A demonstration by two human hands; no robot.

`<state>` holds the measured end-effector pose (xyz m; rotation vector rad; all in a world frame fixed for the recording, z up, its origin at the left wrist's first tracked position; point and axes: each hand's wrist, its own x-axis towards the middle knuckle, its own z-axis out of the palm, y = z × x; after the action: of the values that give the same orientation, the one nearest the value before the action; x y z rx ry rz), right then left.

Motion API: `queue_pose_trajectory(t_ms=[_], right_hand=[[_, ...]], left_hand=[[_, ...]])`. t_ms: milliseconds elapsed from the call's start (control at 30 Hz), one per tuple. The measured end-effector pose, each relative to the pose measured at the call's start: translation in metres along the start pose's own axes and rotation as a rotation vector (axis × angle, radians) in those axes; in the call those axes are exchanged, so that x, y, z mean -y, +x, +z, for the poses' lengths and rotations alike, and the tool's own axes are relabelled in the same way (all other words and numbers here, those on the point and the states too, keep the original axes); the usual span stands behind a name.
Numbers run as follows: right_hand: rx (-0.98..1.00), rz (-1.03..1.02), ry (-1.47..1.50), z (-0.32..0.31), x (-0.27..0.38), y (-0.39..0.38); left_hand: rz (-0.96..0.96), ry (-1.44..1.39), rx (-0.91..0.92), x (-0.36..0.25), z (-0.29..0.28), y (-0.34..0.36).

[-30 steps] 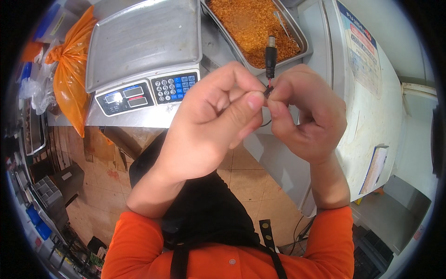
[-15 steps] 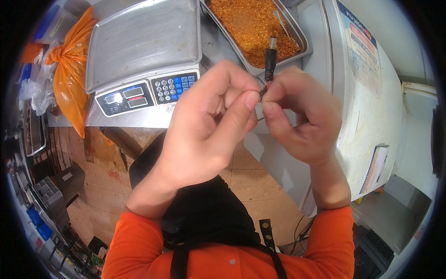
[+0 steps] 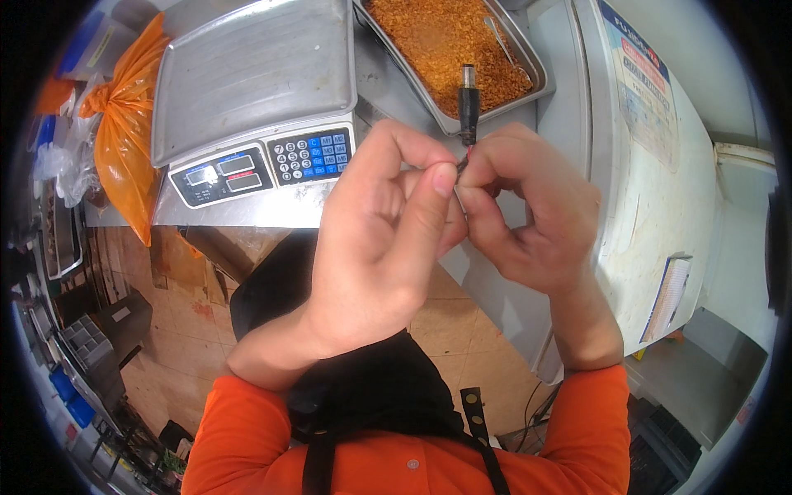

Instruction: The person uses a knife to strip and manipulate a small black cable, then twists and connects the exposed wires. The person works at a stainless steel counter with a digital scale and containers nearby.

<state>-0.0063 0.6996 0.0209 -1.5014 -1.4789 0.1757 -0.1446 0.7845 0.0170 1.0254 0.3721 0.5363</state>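
A black barrel power plug with a metal tip points up and away from me, standing just above my fingertips. Below its body, a short stretch of thin red and dark wire runs down between both hands. My left hand pinches this wire between thumb and forefinger. Close against it, my right hand pinches the wire too, with its other fingers curled in. The exact grip point is partly hidden by the fingertips.
A price scale with a metal platter stands on the steel table at left. Beside it hangs a knotted orange bag. A metal tray of orange-brown crumbly food lies ahead. At right is a white appliance.
The plug has shifted slightly left and stands more upright. My left hand has moved a little to the right and down; both hands keep pinching the wire.
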Motion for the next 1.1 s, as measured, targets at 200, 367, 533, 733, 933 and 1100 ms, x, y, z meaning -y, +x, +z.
queue_pose_trajectory(t_ms=[200, 367, 533, 733, 933, 1100], right_hand=[[-0.061, 0.26, 0.333, -0.003, -0.009, -0.002], [-0.043, 0.104, 0.062, -0.004, -0.004, 0.004], [-0.029, -0.008, -0.144, -0.001, -0.002, 0.008], [-0.047, -0.086, -0.232, -0.001, -0.004, 0.007], [0.035, 0.151, 0.19, -0.011, -0.001, 0.009], [0.282, 0.117, 0.156, -0.025, -0.012, 0.015]], left_hand=[[-0.178, -0.075, 0.016, -0.007, -0.014, 0.013], [-0.14, -0.025, -0.008, -0.004, -0.013, 0.014], [-0.099, 0.045, 0.011, -0.004, -0.012, 0.014], [-0.059, 0.126, 0.008, 0.002, -0.009, 0.012], [-0.243, -0.057, 0.233, -0.005, -0.026, 0.018], [-0.38, -0.135, 0.319, -0.014, -0.032, 0.022]])
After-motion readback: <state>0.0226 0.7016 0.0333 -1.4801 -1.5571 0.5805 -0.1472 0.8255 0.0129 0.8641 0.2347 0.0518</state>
